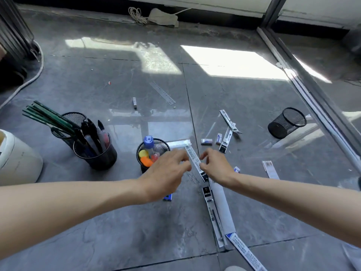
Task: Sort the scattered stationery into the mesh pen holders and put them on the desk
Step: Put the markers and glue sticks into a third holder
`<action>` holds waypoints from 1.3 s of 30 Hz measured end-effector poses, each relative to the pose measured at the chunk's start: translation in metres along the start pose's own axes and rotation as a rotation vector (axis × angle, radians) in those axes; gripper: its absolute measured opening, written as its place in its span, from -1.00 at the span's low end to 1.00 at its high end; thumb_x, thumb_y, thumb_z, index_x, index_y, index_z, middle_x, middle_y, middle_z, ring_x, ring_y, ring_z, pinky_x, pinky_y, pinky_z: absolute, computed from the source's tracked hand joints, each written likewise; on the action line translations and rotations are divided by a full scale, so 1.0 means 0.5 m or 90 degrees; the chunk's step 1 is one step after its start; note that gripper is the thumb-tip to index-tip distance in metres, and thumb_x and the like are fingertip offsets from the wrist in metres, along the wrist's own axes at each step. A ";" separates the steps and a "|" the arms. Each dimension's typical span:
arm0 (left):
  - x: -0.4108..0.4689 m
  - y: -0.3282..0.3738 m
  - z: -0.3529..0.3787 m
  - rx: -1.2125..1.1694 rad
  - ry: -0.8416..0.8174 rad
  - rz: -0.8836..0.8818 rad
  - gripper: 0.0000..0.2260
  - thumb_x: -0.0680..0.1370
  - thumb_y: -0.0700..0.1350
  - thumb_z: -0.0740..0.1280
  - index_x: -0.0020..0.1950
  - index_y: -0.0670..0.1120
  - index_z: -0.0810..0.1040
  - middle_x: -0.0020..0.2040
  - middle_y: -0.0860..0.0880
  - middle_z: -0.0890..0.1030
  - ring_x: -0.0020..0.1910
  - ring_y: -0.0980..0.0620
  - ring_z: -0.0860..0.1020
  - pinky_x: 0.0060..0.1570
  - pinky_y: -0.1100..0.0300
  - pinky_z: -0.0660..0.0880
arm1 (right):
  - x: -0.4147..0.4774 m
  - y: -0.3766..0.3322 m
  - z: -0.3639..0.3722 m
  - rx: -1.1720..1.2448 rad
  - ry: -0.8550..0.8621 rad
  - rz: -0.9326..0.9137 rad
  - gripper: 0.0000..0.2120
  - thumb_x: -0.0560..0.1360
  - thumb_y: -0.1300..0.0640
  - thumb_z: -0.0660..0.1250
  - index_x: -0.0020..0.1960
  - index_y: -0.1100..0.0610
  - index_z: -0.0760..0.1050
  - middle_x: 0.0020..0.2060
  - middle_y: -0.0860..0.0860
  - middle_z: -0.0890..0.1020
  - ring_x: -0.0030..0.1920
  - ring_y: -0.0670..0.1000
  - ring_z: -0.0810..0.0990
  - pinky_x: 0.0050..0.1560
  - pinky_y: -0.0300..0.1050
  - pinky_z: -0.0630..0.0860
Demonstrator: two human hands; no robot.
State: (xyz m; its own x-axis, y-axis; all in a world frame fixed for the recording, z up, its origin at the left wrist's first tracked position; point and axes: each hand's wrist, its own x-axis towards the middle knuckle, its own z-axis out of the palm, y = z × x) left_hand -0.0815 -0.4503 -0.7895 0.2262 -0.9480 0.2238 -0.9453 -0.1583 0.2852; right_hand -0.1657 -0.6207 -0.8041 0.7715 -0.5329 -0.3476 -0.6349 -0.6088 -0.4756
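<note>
Both hands meet over a long white refill packet [195, 161] on the grey floor. My right hand [216, 165] pinches its edge; my left hand [168, 169] reaches in from the left with fingers bent, touching or almost touching the packet. Just behind my left hand stands a mesh holder [154, 147] with a blue-capped bottle and orange and yellow items. Further left, one mesh holder [97, 151] carries black pens and markers, and another [73, 119] has green pencils. An empty mesh holder [287, 123] lies tipped over at the right.
More refill packets [214, 210] lie near me and others [229, 122] farther right. Small erasers [206, 141], a clear ruler [163, 92] and a small stick [134, 101] are scattered on the floor. A white appliance [15, 159] stands left. A glass partition rail [312, 89] runs along the right.
</note>
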 end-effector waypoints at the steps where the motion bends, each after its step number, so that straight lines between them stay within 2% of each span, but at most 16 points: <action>1: -0.001 0.003 0.013 -0.006 -0.031 -0.001 -0.70 0.22 -0.40 0.40 -0.12 -0.14 0.52 -0.07 -0.11 0.52 -0.21 -0.11 0.50 -0.37 0.13 0.43 | -0.003 0.025 0.006 -0.048 -0.025 0.023 -0.74 0.42 0.18 0.31 0.10 0.10 0.43 0.01 0.08 0.52 -0.01 0.09 0.52 -0.02 -0.06 0.46; 4: -0.006 0.014 0.055 -0.016 -0.123 -0.024 -0.73 0.23 -0.36 0.35 -0.12 -0.14 0.48 -0.07 -0.11 0.48 -0.24 -0.11 0.48 -0.42 0.18 0.32 | -0.021 0.089 0.025 -0.092 -0.044 0.093 -0.64 0.42 0.16 0.32 0.19 0.11 0.34 0.16 0.10 0.44 0.16 0.14 0.47 0.07 -0.03 0.43; 9: -0.002 0.033 0.114 0.013 -0.278 -0.104 -0.77 0.45 -0.26 0.21 0.09 -0.13 0.42 0.14 -0.11 0.36 0.05 -0.14 0.38 -0.15 0.03 0.38 | -0.021 0.125 0.033 -0.092 -0.067 0.116 -0.51 0.32 0.06 0.46 0.14 0.10 0.32 0.12 0.06 0.50 0.11 0.12 0.53 0.02 -0.02 0.49; 12: 0.020 0.049 0.137 -0.010 -0.272 -0.098 -0.82 0.50 -0.22 0.19 0.09 -0.14 0.41 0.13 -0.12 0.36 0.08 -0.15 0.38 -0.15 0.03 0.37 | -0.014 0.132 0.039 -0.010 -0.091 0.148 -0.57 0.31 0.13 0.47 0.06 0.10 0.32 0.00 0.04 0.57 0.02 0.09 0.56 0.01 -0.03 0.50; 15: 0.051 0.069 0.144 0.009 -0.240 -0.138 -0.78 0.51 -0.22 0.18 0.15 -0.14 0.40 0.13 -0.13 0.38 0.09 -0.17 0.38 -0.13 0.06 0.32 | -0.011 0.136 0.040 0.099 -0.063 0.191 -0.65 0.29 0.24 0.46 -0.02 0.09 0.38 -0.10 0.02 0.56 -0.05 0.05 0.54 -0.07 -0.11 0.50; 18: 0.087 0.061 0.145 0.102 -0.213 -0.243 -0.66 0.46 -0.31 0.15 0.24 -0.19 0.35 0.23 -0.22 0.38 0.21 -0.21 0.34 0.13 0.04 0.30 | -0.014 0.142 0.025 0.081 -0.083 0.205 -0.81 0.32 0.32 0.39 -0.09 0.15 0.55 -0.24 0.01 0.53 -0.17 0.01 0.50 -0.23 -0.24 0.39; 20: 0.113 0.036 0.146 0.176 -0.250 -0.316 -0.54 0.50 -0.33 0.10 0.41 -0.32 0.16 0.41 -0.36 0.18 0.40 -0.31 0.17 0.36 -0.01 0.17 | -0.013 0.156 0.019 0.079 -0.090 0.209 -0.96 0.30 0.32 0.35 -0.28 0.22 0.54 -0.38 0.02 0.47 -0.31 0.00 0.44 -0.35 -0.23 0.29; 22: 0.139 0.013 0.135 0.223 -0.280 -0.394 -0.50 0.56 -0.32 0.04 0.47 -0.37 -0.02 0.47 -0.42 -0.01 0.47 -0.37 0.00 0.44 -0.11 0.05 | -0.010 0.168 0.014 0.120 -0.091 0.225 -0.78 0.31 0.27 0.40 -0.42 0.14 0.40 -0.47 0.01 0.40 -0.39 -0.02 0.38 -0.39 -0.23 0.24; 24: 0.161 0.004 0.127 0.265 -0.300 -0.428 -0.54 0.61 -0.28 -0.01 0.47 -0.38 -0.06 0.47 -0.42 0.01 0.47 -0.38 0.00 0.43 -0.15 0.05 | -0.009 0.173 0.007 0.190 -0.106 0.223 -0.71 0.36 0.17 0.48 -0.37 0.11 0.36 -0.46 0.01 0.39 -0.41 -0.04 0.35 -0.37 -0.20 0.28; 26: 0.168 -0.001 0.129 0.286 -0.333 -0.442 -0.58 0.63 -0.26 -0.04 0.46 -0.39 -0.02 0.45 -0.42 0.10 0.45 -0.38 0.11 0.40 -0.15 0.12 | -0.016 0.168 0.000 0.281 -0.113 0.219 -0.82 0.45 0.14 0.43 -0.16 0.18 0.44 -0.33 0.07 0.46 -0.32 -0.01 0.45 -0.20 -0.09 0.46; 27: 0.168 -0.004 0.135 0.276 -0.327 -0.455 -0.60 0.63 -0.27 -0.02 0.44 -0.39 0.06 0.41 -0.42 0.20 0.41 -0.37 0.20 0.37 -0.14 0.21 | -0.022 0.165 -0.004 0.365 -0.127 0.236 -0.82 0.50 0.16 0.38 -0.04 0.23 0.41 -0.28 0.14 0.51 -0.29 0.03 0.52 -0.10 0.02 0.53; 29: 0.163 -0.016 0.152 0.245 -0.282 -0.431 -0.68 0.60 -0.29 0.01 0.33 -0.37 0.26 0.25 -0.36 0.40 0.24 -0.33 0.40 0.23 -0.10 0.40 | -0.029 0.162 -0.004 0.542 -0.163 0.270 -0.80 0.57 0.15 0.27 0.05 0.24 0.30 -0.31 0.27 0.57 -0.38 0.13 0.61 -0.19 0.11 0.59; 32: 0.155 -0.025 0.175 0.316 -0.269 -0.250 -0.73 0.56 -0.35 0.03 0.21 -0.34 0.37 0.07 -0.27 0.48 0.04 -0.22 0.49 0.00 -0.04 0.51 | -0.027 0.169 -0.007 0.618 -0.144 0.316 -0.73 0.59 0.07 0.22 -0.11 0.29 0.33 -0.51 0.21 0.53 -0.58 0.10 0.52 -0.40 -0.06 0.54; 35: 0.163 -0.031 0.161 0.347 -0.286 -0.182 -0.75 0.55 -0.37 0.06 0.19 -0.32 0.41 0.08 -0.24 0.51 0.04 -0.19 0.51 -0.05 0.00 0.51 | -0.016 0.171 -0.023 0.670 -0.144 0.380 -0.75 0.55 0.07 0.30 -0.19 0.22 0.38 -0.48 0.13 0.41 -0.58 -0.01 0.33 -0.47 -0.18 0.39; 37: 0.173 -0.024 0.142 0.301 -0.238 -0.165 -0.76 0.52 -0.39 0.12 0.12 -0.26 0.47 0.03 -0.18 0.54 0.00 -0.14 0.51 -0.15 0.08 0.46 | -0.006 0.176 -0.036 0.686 -0.193 0.401 -0.77 0.54 0.02 0.30 -0.13 0.19 0.40 -0.45 0.10 0.40 -0.56 -0.06 0.30 -0.59 -0.29 0.29; 39: 0.179 0.003 0.126 0.243 -0.120 -0.049 -0.79 0.43 -0.40 0.18 -0.04 -0.23 0.54 -0.12 -0.13 0.55 -0.14 -0.08 0.52 -0.33 0.13 0.37 | 0.004 0.180 -0.045 0.728 -0.232 0.416 -0.68 0.54 -0.08 0.24 -0.10 0.20 0.42 -0.46 0.10 0.43 -0.58 -0.08 0.31 -0.64 -0.33 0.22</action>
State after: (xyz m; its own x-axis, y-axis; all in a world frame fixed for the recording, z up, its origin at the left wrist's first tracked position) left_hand -0.0773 -0.5528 -0.8280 0.2857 -0.9578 0.0316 -0.9546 -0.2873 -0.0785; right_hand -0.2223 -0.6896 -0.8293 0.4266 -0.2414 -0.8716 -0.6336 0.6079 -0.4785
